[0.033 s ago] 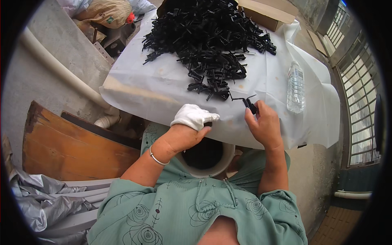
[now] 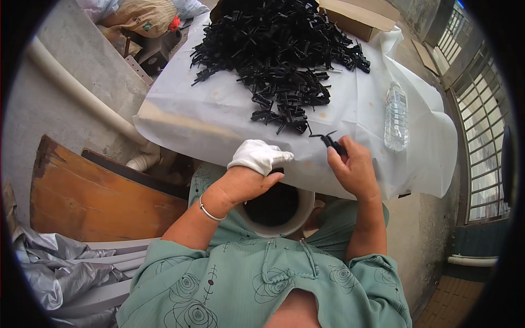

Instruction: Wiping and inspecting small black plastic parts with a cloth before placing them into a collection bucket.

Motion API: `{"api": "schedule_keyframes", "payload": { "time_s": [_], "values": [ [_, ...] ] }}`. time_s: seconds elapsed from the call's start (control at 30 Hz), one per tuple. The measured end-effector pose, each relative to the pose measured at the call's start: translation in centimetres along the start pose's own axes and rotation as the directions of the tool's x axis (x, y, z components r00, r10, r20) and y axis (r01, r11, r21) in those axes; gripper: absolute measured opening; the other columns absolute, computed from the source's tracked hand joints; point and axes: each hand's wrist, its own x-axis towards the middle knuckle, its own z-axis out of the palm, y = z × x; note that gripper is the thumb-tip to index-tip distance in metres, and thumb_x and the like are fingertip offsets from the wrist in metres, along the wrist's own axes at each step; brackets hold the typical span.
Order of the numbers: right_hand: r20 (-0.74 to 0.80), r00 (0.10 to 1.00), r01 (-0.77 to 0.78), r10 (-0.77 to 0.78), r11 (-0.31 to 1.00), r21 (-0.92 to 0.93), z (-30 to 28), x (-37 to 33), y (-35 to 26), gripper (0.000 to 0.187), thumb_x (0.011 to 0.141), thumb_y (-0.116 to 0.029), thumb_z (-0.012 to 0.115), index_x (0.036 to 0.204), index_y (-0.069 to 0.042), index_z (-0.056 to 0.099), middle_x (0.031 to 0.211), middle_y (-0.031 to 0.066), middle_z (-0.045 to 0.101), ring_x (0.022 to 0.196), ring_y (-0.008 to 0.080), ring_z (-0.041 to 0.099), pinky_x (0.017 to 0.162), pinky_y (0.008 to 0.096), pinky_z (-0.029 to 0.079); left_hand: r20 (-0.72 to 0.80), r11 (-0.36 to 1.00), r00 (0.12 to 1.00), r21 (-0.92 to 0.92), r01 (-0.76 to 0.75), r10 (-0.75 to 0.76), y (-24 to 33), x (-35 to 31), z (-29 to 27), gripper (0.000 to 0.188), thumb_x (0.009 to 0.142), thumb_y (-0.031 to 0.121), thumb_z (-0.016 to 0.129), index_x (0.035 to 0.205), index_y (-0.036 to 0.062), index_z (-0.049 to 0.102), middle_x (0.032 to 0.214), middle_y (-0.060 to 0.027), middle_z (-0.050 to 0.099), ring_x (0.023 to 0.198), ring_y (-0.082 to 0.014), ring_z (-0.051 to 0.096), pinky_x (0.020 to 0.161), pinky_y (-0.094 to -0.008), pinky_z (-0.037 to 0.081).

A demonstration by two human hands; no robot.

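Note:
My right hand (image 2: 353, 167) pinches a black plastic part (image 2: 331, 143) with thin bent arms sticking out toward the pile. Over the near edge of the table, my left hand (image 2: 254, 167) wears a white glove that leaves the thumb bare. Its thumb and gloved fingers are apart, and a dark patch shows between them; whether that is a small piece or the bucket's dark inside is hard to tell. Below this hand stands a pale bucket (image 2: 306, 210) with dark contents, between my knees. A large heap of similar black parts (image 2: 273, 44) covers the table's far half.
White sheeting (image 2: 191, 109) covers the table. A clear water bottle (image 2: 396, 117) stands at the right, and an open cardboard box (image 2: 358, 16) at the back. To my left are a wooden board (image 2: 93, 197), a pipe (image 2: 82, 90) and silver sheeting (image 2: 60, 262); a barred window (image 2: 481, 120) is at right.
My left thumb and fingers have parted, and the black piece between them no longer shows clearly. In my right hand the black part has tilted, its arms now lower.

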Motion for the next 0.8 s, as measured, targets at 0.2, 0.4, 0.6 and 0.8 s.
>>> {"api": "schedule_keyframes", "payload": {
  "time_s": [0.2,0.4,0.6,0.8],
  "values": [
    [0.532,0.842,-0.16,-0.086,0.903,0.399,0.6,-0.3,-1.4,0.02,0.078,-0.019,0.06,0.076,0.0,0.055,0.059,-0.003,0.042,0.057,0.006,0.037,0.048,0.0249,0.032,-0.354,0.953,0.924,-0.3,0.035,-0.146,0.4,-0.1,-0.2,0.023,0.08,0.009,0.058,0.101,0.0039,0.061,0.095,-0.0148,0.061,0.081,-0.0308,0.058,0.075,-0.0334,0.047],
    [0.536,0.844,-0.342,-0.009,0.761,0.551,2.3,-0.1,-2.4,0.019,0.084,-0.02,0.057,0.078,-0.002,0.057,0.062,-0.0059,0.043,0.058,0.0039,0.037,0.048,0.0217,0.031,0.271,0.568,0.945,-0.755,0.327,-0.184,2.0,0.2,-1.7,0.019,0.088,0.008,0.052,0.106,0.0023,0.05,0.081,-0.0016,0.055,0.06,-0.0044,0.048,0.05,-0.0191,0.041],
    [0.063,0.994,0.034,-0.087,0.813,0.581,3.2,-0.8,-2.4,0.013,0.08,-0.013,0.064,0.085,-0.003,0.056,0.062,-0.0036,0.042,0.056,0.0043,0.036,0.047,0.0207,0.03,-0.057,0.499,0.941,-0.857,0.125,-0.334,1.2,0.0,1.8,0.025,0.087,0.007,0.052,0.112,0.0017,0.05,0.084,-0.0024,0.056,0.062,-0.0048,0.049,0.051,-0.0195,0.042],
    [-0.205,0.963,0.248,-0.177,0.88,0.405,5.2,-0.9,-2.4,0.019,0.076,-0.011,0.069,0.08,-0.002,0.053,0.059,0.006,0.049,0.048,0.0156,0.043,0.046,0.028,0.038,0.134,0.342,0.928,-0.904,0.259,-0.348,1.9,-0.3,1.5,0.027,0.087,0.003,0.05,0.114,-0.0021,0.048,0.091,-0.0055,0.056,0.061,-0.0058,0.052,0.053,-0.0207,0.045]
  ]
}}
